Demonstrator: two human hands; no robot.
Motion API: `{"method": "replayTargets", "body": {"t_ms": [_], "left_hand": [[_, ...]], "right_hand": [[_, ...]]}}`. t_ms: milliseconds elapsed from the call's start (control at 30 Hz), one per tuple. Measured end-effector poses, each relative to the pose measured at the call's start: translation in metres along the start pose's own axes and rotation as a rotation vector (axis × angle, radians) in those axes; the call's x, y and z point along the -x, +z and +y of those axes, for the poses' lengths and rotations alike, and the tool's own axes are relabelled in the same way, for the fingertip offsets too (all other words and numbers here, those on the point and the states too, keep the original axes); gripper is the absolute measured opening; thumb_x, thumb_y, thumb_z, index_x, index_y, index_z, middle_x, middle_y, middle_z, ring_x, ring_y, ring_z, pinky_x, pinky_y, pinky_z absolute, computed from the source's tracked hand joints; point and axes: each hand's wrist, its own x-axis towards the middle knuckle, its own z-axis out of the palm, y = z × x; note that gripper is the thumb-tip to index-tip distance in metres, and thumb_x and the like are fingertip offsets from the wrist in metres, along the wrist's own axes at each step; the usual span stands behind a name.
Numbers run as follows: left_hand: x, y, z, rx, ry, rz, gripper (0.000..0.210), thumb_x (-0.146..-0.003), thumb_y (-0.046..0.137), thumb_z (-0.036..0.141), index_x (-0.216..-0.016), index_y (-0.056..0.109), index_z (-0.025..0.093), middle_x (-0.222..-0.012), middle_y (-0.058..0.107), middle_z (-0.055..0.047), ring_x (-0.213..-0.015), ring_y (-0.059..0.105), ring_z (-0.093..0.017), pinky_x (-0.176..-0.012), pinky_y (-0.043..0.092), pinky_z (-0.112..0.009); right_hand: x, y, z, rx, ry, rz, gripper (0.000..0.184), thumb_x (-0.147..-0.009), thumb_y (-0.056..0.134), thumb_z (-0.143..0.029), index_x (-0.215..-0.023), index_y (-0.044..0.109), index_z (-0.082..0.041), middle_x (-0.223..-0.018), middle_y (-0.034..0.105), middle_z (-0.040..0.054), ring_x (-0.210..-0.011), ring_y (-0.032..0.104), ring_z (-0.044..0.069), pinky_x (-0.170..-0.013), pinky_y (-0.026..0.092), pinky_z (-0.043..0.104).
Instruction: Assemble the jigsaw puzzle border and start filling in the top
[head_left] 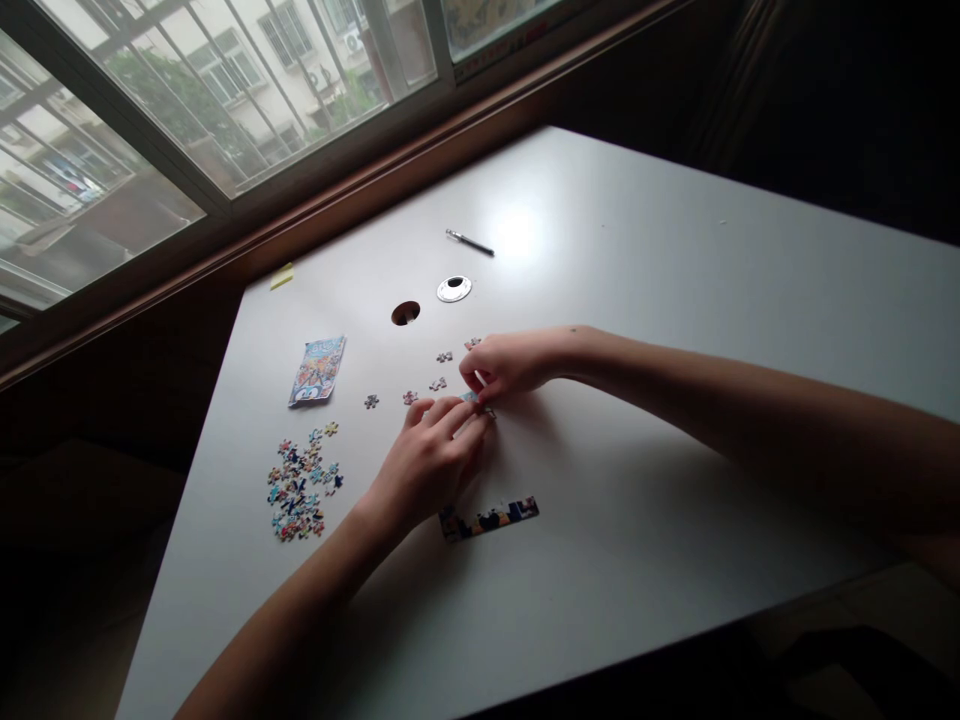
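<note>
Lower centre, a joined puzzle strip (491,520) is done; at left, a heap of pieces (298,492) lies loose. Mid-frame, left hand (433,450) and right hand (516,362) bend over a bluish piece (469,396), each grip's closure I cannot tell; beyond, single pieces (445,357) sit unjoined.

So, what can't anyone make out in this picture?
All in the head view:
Blue piece: partly hidden by the left hand and right hand; their grip is unclear.
Pile: prints too small.
Card: lettering too small.
Right forearm: cut off by the right edge.
Left forearm: cut off by the bottom edge.
</note>
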Motion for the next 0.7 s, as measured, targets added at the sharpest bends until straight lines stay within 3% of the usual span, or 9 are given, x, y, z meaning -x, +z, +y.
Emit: {"method": "replayTargets", "body": {"t_ms": [200,400,700], "left_hand": [[-0.0007,-0.0052,0.0001,-0.018,0.032,-0.044,0.027,-0.102,0.043,0.022,-0.122,0.061,0.017,-0.133,0.064,-0.008,-0.122,0.054,-0.025,-0.101,0.035,-0.042],[-0.0004,-0.0084,0.0043,-0.014,0.012,-0.114,0.033,-0.103,0.041,0.026,-0.132,0.056,0.016,-0.137,0.06,-0.011,-0.121,0.054,-0.026,-0.102,0.033,-0.045],[-0.0012,-0.0093,0.007,-0.02,-0.003,-0.105,0.033,-0.103,0.042,0.027,-0.131,0.057,0.018,-0.136,0.061,-0.009,-0.126,0.05,-0.028,-0.101,0.032,-0.044]], "right_hand": [[0.0004,0.0001,0.0,-0.008,0.006,0.0,0.021,-0.08,0.068,-0.031,-0.095,0.069,-0.017,-0.089,0.068,0.0053,-0.074,0.058,0.016,-0.061,0.037,0.025],[-0.001,0.0014,0.0018,-0.007,-0.004,0.002,0.019,-0.08,0.067,-0.029,-0.094,0.069,-0.018,-0.088,0.068,0.005,-0.073,0.058,0.016,-0.06,0.036,0.025],[0.0021,-0.0006,-0.0022,0.005,0.014,-0.005,0.02,-0.08,0.066,-0.029,-0.096,0.07,-0.017,-0.09,0.069,0.0065,-0.075,0.058,0.017,-0.062,0.037,0.026]]}}
